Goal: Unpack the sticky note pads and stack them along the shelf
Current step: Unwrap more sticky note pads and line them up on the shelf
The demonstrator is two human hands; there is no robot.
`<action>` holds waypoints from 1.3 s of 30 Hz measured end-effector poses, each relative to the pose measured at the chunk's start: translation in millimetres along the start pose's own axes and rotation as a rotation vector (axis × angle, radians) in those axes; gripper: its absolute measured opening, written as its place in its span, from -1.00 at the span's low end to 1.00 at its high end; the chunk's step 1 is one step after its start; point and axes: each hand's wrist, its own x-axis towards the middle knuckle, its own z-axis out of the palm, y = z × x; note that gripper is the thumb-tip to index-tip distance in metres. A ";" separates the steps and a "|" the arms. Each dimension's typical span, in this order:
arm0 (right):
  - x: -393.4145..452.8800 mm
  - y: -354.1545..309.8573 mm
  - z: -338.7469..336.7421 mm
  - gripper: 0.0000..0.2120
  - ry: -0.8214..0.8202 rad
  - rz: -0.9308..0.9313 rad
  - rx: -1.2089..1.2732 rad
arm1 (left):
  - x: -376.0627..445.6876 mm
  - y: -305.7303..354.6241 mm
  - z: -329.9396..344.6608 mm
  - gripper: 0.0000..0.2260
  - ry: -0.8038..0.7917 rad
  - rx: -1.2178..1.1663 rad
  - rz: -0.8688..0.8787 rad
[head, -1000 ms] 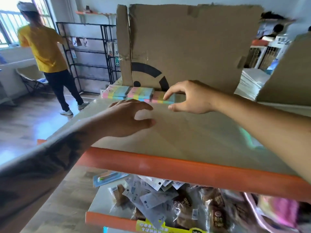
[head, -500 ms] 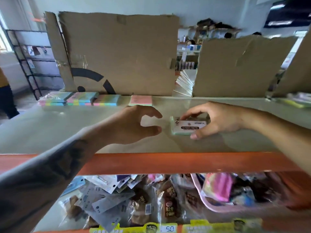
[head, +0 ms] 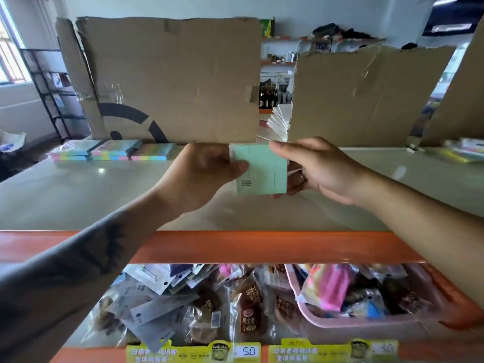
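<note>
- I am gripping a mint-green sticky note pack (head: 262, 170) between my left hand (head: 207, 171) and right hand (head: 314, 169), lifted above the shelf top (head: 104, 195).
- Three multicoloured pads (head: 112, 153) are already lying in a row, up and left of my grip.
- Judging by this, unpacking is continuing; this pack is awaiting opening and placing.

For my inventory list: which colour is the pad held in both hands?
Pale mint green, with small dark print; the sticky note pad shows best in the head view.
</note>
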 end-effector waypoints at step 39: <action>124.5 69.8 -48.3 -0.50 0.031 0.035 -0.702 | -11.4 -23.2 -23.8 -0.16 -0.329 0.936 -0.285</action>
